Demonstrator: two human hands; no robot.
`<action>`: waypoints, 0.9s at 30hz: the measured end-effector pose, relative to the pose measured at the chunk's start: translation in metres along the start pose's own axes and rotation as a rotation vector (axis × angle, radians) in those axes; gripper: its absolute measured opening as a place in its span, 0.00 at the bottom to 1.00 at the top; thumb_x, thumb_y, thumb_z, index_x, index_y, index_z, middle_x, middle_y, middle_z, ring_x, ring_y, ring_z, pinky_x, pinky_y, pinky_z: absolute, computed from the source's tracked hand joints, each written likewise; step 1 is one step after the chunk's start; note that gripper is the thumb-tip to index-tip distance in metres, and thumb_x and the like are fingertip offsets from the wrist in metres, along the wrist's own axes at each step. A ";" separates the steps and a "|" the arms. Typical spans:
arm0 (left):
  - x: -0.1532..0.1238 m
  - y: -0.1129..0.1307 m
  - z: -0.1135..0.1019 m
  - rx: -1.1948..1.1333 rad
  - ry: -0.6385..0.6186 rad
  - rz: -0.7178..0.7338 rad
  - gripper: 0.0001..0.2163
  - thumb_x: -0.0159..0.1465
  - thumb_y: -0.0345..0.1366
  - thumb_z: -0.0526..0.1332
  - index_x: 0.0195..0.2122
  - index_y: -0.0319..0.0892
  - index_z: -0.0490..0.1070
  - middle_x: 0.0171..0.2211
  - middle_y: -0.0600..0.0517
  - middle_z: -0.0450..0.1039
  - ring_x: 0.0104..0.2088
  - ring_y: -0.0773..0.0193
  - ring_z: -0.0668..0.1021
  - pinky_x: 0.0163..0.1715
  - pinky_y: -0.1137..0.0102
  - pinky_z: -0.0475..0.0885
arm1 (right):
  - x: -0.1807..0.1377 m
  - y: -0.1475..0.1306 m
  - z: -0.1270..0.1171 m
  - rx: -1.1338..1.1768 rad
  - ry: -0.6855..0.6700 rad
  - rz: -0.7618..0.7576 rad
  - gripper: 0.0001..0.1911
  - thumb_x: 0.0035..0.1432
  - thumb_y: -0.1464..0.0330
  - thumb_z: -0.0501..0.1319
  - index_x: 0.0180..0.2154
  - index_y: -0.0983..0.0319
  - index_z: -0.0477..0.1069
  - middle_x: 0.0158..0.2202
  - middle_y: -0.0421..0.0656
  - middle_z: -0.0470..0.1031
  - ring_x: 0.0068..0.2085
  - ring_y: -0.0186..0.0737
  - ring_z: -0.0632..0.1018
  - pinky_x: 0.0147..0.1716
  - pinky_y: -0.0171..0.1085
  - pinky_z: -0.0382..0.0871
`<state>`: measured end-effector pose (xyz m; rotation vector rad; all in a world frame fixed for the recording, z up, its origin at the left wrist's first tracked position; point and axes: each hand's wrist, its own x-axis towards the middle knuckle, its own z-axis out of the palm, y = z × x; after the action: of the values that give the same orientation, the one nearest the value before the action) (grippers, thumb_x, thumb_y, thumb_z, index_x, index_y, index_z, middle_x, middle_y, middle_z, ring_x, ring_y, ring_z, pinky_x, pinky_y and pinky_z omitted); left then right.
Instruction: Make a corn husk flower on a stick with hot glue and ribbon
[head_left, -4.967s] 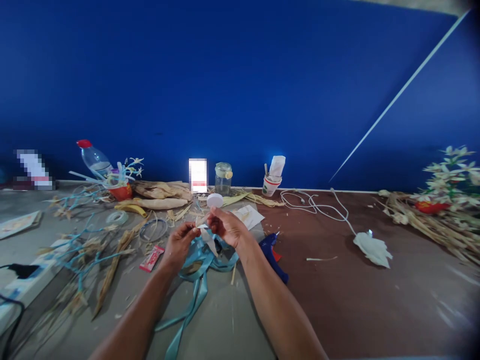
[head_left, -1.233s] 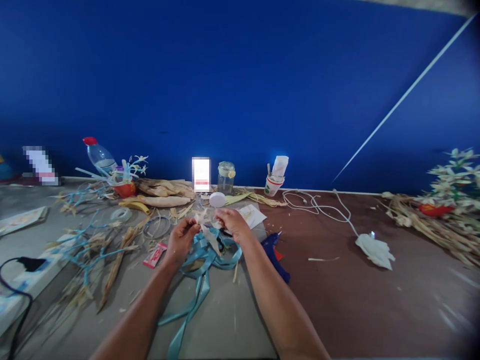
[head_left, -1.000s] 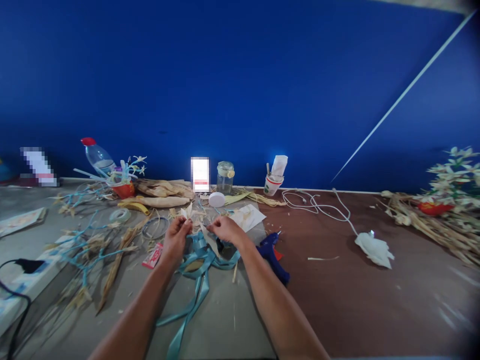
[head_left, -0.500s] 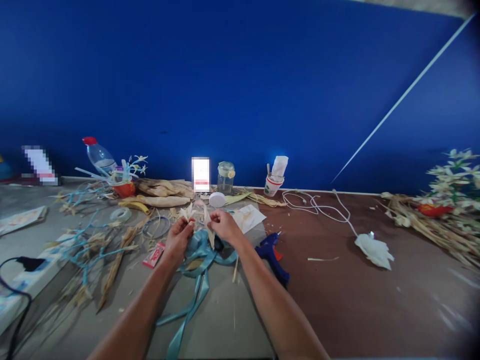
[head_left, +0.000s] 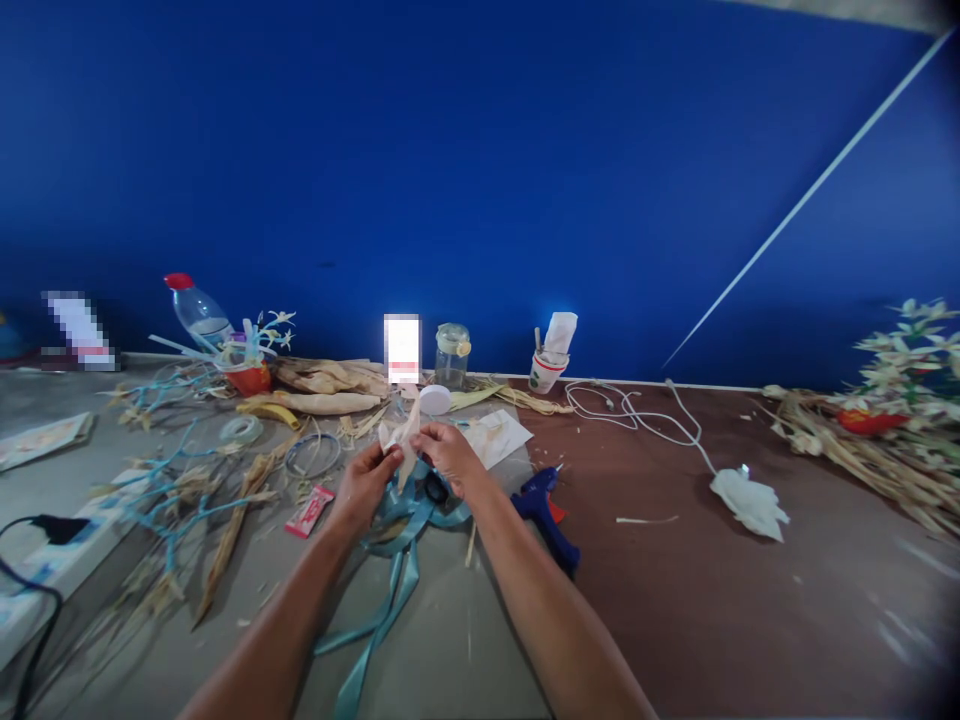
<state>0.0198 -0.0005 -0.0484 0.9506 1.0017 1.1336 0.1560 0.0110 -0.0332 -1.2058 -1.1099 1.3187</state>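
My left hand (head_left: 365, 484) and my right hand (head_left: 450, 457) meet above the table's middle. Between their fingertips they pinch a small pale corn-husk flower (head_left: 399, 436) with pointed petals; a husk strip runs from it under my right fingers. Below the hands a light blue ribbon (head_left: 390, 580) lies in loops and trails toward me. A blue glue gun (head_left: 546, 512) lies just right of my right wrist.
Dried husks (head_left: 322, 385), a tape roll (head_left: 241, 430), a wire ring (head_left: 312, 455), a red packet (head_left: 305, 514), a glass jar (head_left: 450, 355), a white lid (head_left: 435, 400), a paper cup (head_left: 545, 366), a water bottle (head_left: 196, 312), a white cable (head_left: 637, 412), a white husk flower (head_left: 750, 500) and a flower bunch (head_left: 885, 410) at right.
Both hands have drawn together and shifted slightly right; the husk flower now stands upright between the fingertips, with the strip brought up against it.
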 end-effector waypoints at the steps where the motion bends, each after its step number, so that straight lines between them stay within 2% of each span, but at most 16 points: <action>1: 0.000 0.000 0.000 -0.010 0.021 -0.001 0.16 0.46 0.43 0.68 0.33 0.38 0.73 0.19 0.57 0.69 0.16 0.73 0.65 0.15 0.78 0.59 | 0.000 0.000 0.000 0.009 -0.003 0.004 0.11 0.42 0.61 0.61 0.23 0.63 0.66 0.17 0.33 0.62 0.20 0.28 0.60 0.21 0.30 0.54; 4: 0.000 0.002 0.000 -0.029 0.058 0.019 0.17 0.46 0.44 0.68 0.33 0.38 0.72 0.17 0.57 0.67 0.15 0.73 0.66 0.15 0.77 0.59 | -0.001 0.001 -0.001 -0.015 -0.041 0.005 0.12 0.41 0.61 0.62 0.22 0.62 0.65 0.17 0.33 0.62 0.20 0.28 0.61 0.21 0.30 0.54; 8: -0.001 0.003 0.000 -0.019 0.017 0.004 0.18 0.44 0.43 0.70 0.32 0.37 0.73 0.20 0.55 0.70 0.17 0.72 0.68 0.16 0.77 0.62 | -0.002 0.002 0.000 -0.127 -0.099 -0.014 0.13 0.41 0.61 0.64 0.22 0.63 0.67 0.18 0.34 0.64 0.21 0.28 0.62 0.22 0.30 0.54; 14: 0.000 0.004 -0.003 -0.077 0.114 -0.003 0.15 0.45 0.44 0.69 0.27 0.39 0.69 0.16 0.58 0.66 0.15 0.73 0.66 0.15 0.77 0.61 | 0.002 0.003 -0.007 -0.176 -0.082 -0.038 0.13 0.42 0.59 0.63 0.22 0.63 0.67 0.18 0.34 0.63 0.22 0.29 0.62 0.23 0.31 0.55; 17: 0.002 0.005 -0.004 -0.107 0.165 0.029 0.15 0.45 0.43 0.69 0.24 0.39 0.67 0.15 0.60 0.62 0.14 0.75 0.64 0.15 0.78 0.60 | 0.004 0.002 -0.014 -0.250 -0.009 -0.067 0.13 0.44 0.60 0.61 0.23 0.64 0.67 0.19 0.34 0.63 0.23 0.30 0.63 0.24 0.31 0.56; 19: 0.003 0.004 -0.005 -0.067 0.152 0.012 0.15 0.45 0.44 0.68 0.24 0.39 0.67 0.14 0.60 0.61 0.13 0.75 0.63 0.14 0.78 0.58 | 0.004 0.002 -0.014 -0.264 0.006 -0.095 0.14 0.47 0.59 0.60 0.24 0.64 0.68 0.19 0.35 0.64 0.24 0.30 0.64 0.25 0.31 0.57; 22: 0.004 0.000 -0.006 0.036 0.106 0.001 0.15 0.46 0.46 0.67 0.25 0.39 0.69 0.14 0.60 0.61 0.12 0.74 0.61 0.12 0.77 0.54 | 0.002 0.001 -0.009 -0.213 -0.112 -0.128 0.15 0.46 0.57 0.62 0.27 0.64 0.69 0.22 0.35 0.67 0.25 0.30 0.65 0.26 0.30 0.59; 24: 0.003 -0.001 -0.005 0.068 0.075 0.014 0.15 0.47 0.46 0.67 0.26 0.39 0.70 0.14 0.59 0.61 0.12 0.74 0.60 0.12 0.77 0.53 | 0.000 0.002 -0.004 -0.199 -0.174 -0.135 0.15 0.43 0.59 0.64 0.26 0.64 0.69 0.22 0.35 0.67 0.25 0.30 0.65 0.26 0.30 0.59; 27: 0.000 0.002 -0.003 0.043 0.033 0.004 0.16 0.47 0.47 0.66 0.27 0.38 0.71 0.15 0.58 0.63 0.14 0.74 0.62 0.14 0.77 0.55 | 0.002 0.003 -0.001 -0.119 -0.134 -0.081 0.14 0.42 0.59 0.64 0.23 0.63 0.67 0.19 0.34 0.64 0.22 0.29 0.62 0.23 0.30 0.56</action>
<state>0.0167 -0.0003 -0.0476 0.9714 1.0550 1.1375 0.1569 0.0125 -0.0364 -1.1587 -1.3360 1.3022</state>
